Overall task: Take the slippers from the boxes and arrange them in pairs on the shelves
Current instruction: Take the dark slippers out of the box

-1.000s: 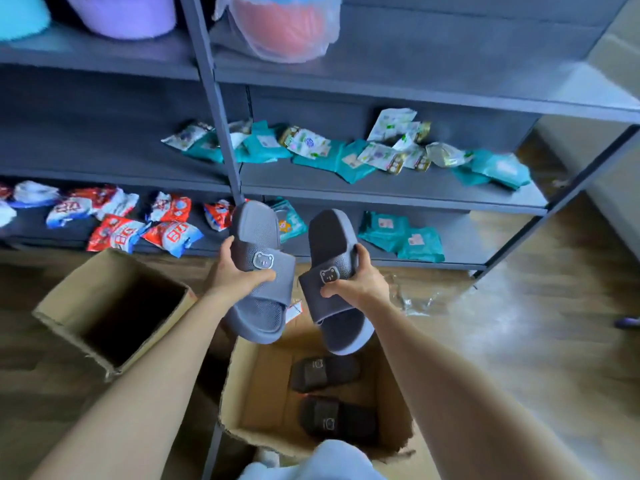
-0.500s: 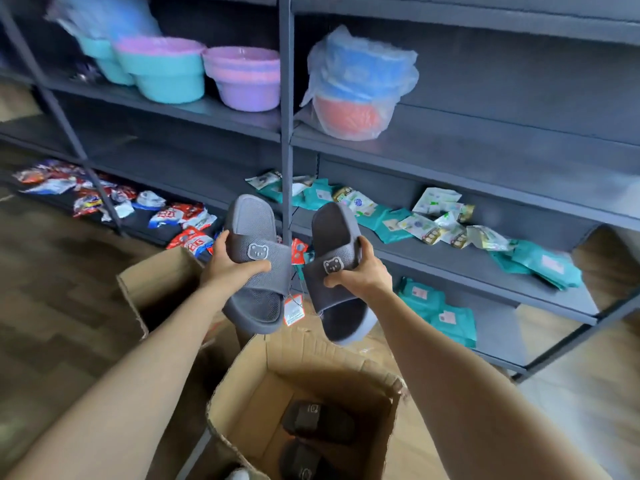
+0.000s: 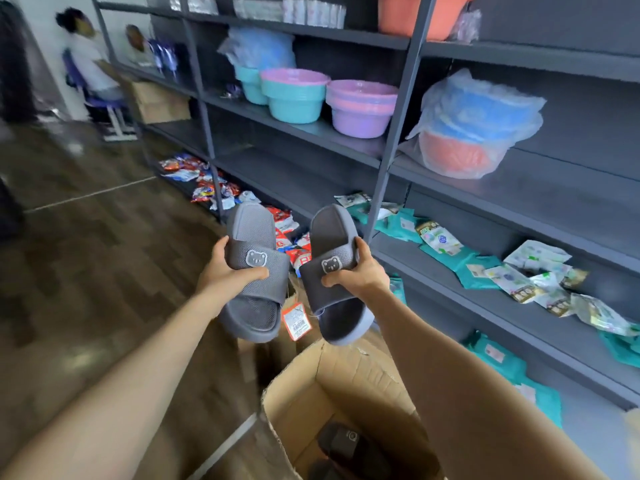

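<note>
Above the box point(image 3: 349, 372), your left hand point(image 3: 227, 273) and right hand point(image 3: 358, 277) each clamp a slipper point(image 3: 251, 223); your view has risen to the shelves point(image 3: 519, 197), so placing looks next.

You are facing grey metal shelves point(image 3: 554, 202). On one level, teal and pink basins point(image 3: 294, 105) are sitting beside a plastic-wrapped basin stack point(image 3: 474, 133). Below that, teal packets point(image 3: 446, 254) are lying, with red and blue packets point(image 3: 207, 181) lower left. An open cardboard box point(image 3: 346, 382) is standing on the wooden floor point(image 3: 86, 271).
</note>
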